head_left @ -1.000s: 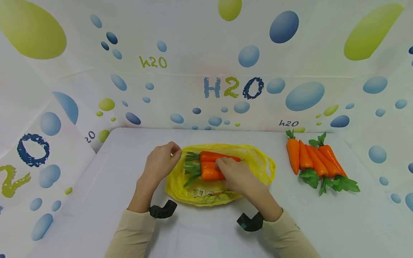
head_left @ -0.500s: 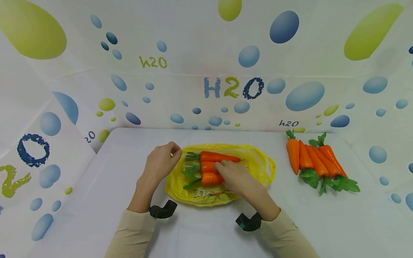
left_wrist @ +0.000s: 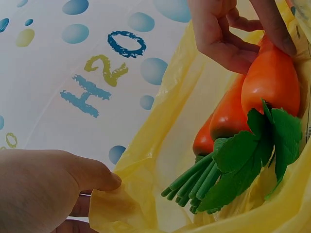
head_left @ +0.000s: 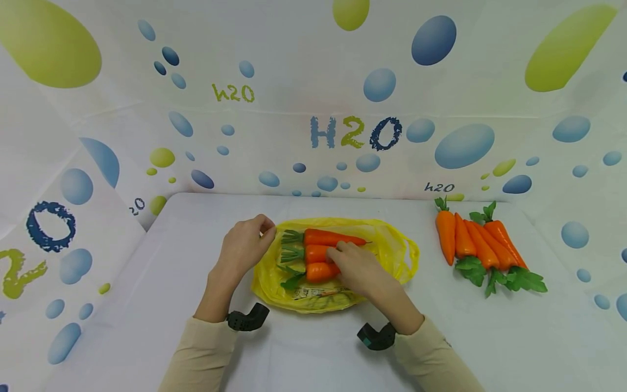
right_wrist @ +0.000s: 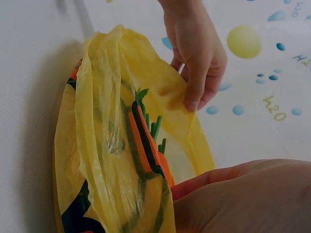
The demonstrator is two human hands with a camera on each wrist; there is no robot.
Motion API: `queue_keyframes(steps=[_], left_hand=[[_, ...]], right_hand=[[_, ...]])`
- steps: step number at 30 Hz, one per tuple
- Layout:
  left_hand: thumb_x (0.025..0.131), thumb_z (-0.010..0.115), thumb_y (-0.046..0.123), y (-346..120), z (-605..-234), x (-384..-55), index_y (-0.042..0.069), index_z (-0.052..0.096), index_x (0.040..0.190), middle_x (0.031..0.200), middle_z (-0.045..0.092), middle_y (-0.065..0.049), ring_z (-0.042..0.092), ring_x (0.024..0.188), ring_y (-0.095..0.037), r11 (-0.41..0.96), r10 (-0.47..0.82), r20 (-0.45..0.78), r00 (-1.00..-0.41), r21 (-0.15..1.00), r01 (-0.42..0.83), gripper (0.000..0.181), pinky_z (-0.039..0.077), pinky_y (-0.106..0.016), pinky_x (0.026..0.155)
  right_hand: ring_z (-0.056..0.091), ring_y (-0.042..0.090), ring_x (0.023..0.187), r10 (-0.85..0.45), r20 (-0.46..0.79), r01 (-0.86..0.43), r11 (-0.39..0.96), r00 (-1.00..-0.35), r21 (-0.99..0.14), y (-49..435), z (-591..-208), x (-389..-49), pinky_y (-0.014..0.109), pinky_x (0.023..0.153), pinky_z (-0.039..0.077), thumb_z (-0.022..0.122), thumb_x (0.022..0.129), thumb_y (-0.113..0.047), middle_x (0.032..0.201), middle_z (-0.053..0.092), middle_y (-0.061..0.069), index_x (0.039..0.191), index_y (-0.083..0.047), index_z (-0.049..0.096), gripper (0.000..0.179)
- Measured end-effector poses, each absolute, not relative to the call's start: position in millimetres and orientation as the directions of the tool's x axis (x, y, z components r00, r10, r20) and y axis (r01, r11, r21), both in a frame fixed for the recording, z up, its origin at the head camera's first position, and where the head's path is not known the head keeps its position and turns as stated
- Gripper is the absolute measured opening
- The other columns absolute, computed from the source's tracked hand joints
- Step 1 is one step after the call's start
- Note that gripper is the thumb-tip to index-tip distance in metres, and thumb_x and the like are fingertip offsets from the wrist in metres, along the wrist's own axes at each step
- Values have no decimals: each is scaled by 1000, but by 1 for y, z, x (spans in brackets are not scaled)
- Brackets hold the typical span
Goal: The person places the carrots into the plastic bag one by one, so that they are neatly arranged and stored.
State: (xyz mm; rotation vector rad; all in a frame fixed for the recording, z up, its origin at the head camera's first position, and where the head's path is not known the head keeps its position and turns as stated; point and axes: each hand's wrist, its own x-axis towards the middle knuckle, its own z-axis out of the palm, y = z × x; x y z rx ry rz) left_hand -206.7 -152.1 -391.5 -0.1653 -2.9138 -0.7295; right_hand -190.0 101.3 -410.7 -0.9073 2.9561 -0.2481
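Observation:
A yellow plastic bag (head_left: 264, 286) lies on the table with its mouth spread open, three orange carrots inside. Thumb and fingers of my left hand (head_left: 245, 245) pinch the bag's left rim, plain in the left wrist view. Reaching into the bag, my right hand (head_left: 362, 269) grips the front carrot (left_wrist: 272, 82) around its body. The middle carrot (head_left: 315, 253) and the back carrot (head_left: 333, 237) lie beside it in a row. All their green tops point left. The right hand covers the tips of the front and middle carrots.
Several more carrots (head_left: 445, 237) lie side by side at the table's right, some leafy tops facing back and others front. The bag's loop handle (head_left: 412, 258) sticks out at its right end. Behind the white table (head_left: 196, 218) hangs a printed backdrop (head_left: 274, 158).
My right hand has shifted the front carrot slightly toward the front of the bag, apart from the middle one, and its leaves have turned. The left hand has stayed at the rim.

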Motion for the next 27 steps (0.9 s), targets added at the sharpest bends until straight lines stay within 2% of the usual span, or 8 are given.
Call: queue_keyframes(steps=[8,20,27], left_hand=[[100,56,26,-152,-390,-207,5,67,110,103,74,-12,64,80,-24,874,75,163,-984,464,143,26,58,-38,73],[100,55,28,-151,-390,-206,6,67,112,106,74,-13,66,85,-26,877,75,154,-985,461,138,27,59,-40,77],[100,55,28,-152,-390,-205,6,67,112,106,74,-13,66,85,-26,874,75,151,-986,466,138,27,59,-39,76]], right_hand=[[56,20,87,-543,17,-540,830,-839,-138,101,-412,-192,32,76,53,79,84,-11,97,61,3,107,-14,66,26],[56,19,88,-534,12,-532,840,-845,-107,100,-413,-191,32,81,55,81,83,-16,98,62,3,108,-13,65,30],[55,19,91,-530,14,-527,841,-848,-124,102,-410,-190,33,83,54,82,82,-18,100,61,3,109,-12,64,33]])
